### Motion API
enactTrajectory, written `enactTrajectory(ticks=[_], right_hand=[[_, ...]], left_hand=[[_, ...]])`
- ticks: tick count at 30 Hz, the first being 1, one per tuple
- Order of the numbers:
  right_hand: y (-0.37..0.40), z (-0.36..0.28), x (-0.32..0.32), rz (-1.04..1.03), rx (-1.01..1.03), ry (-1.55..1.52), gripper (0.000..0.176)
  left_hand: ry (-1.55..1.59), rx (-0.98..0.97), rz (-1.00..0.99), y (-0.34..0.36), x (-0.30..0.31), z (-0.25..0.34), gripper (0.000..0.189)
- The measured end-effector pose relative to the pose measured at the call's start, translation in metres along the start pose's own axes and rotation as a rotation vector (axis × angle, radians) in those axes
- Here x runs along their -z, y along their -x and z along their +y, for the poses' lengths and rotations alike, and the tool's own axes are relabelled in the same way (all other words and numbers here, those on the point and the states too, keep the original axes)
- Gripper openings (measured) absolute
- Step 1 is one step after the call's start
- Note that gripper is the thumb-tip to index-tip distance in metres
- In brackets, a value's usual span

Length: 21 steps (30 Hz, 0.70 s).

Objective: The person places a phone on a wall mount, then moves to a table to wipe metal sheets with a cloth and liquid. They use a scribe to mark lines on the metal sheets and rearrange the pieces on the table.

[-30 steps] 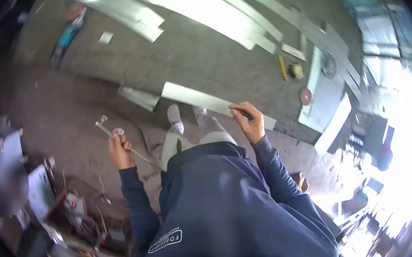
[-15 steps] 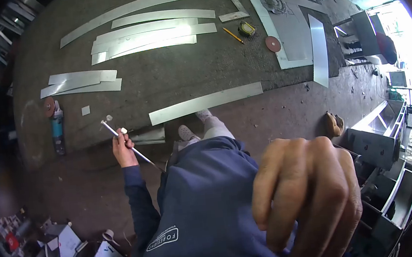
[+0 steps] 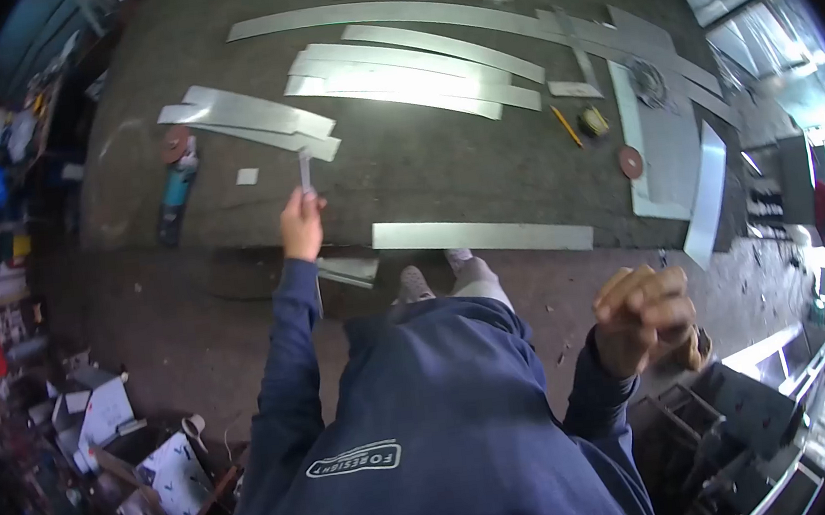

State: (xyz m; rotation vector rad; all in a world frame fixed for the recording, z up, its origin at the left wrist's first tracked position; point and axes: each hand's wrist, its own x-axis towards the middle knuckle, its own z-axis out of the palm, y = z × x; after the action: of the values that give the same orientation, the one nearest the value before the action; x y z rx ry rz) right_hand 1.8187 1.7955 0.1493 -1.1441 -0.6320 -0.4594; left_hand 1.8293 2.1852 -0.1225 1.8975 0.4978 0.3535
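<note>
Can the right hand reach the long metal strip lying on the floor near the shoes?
Probably yes, after bending: the right hand is curled, seemingly empty, and nothing covers the metal strip. The left hand holds a thin metal tool.

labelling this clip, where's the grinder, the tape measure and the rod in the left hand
grinder (image 3: 175,194), head view, on its blue body
tape measure (image 3: 594,122), head view, on its case
rod (image 3: 305,171), head view, on the bit above the left hand (image 3: 302,229)
</note>
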Motion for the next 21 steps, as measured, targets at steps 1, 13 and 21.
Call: enactTrajectory(ticks=[1, 13, 21], right_hand=[[0.011, 0.009, 0.011, -0.009, -0.004, -0.032, 0.018], [0.024, 0.143, 0.103, 0.024, -0.574, 0.546, 0.015], [-0.011, 0.283, 0.094, -0.535, -0.410, 0.785, 0.036]], left_hand=[[-0.250, -0.114, 0.014, -0.007, -0.004, 0.026, 0.028], [-0.724, -0.453, -0.351, -0.029, -0.149, 0.057, 0.032], [-0.909, 0.297, 0.728, -0.056, -0.015, -0.015, 0.056]])
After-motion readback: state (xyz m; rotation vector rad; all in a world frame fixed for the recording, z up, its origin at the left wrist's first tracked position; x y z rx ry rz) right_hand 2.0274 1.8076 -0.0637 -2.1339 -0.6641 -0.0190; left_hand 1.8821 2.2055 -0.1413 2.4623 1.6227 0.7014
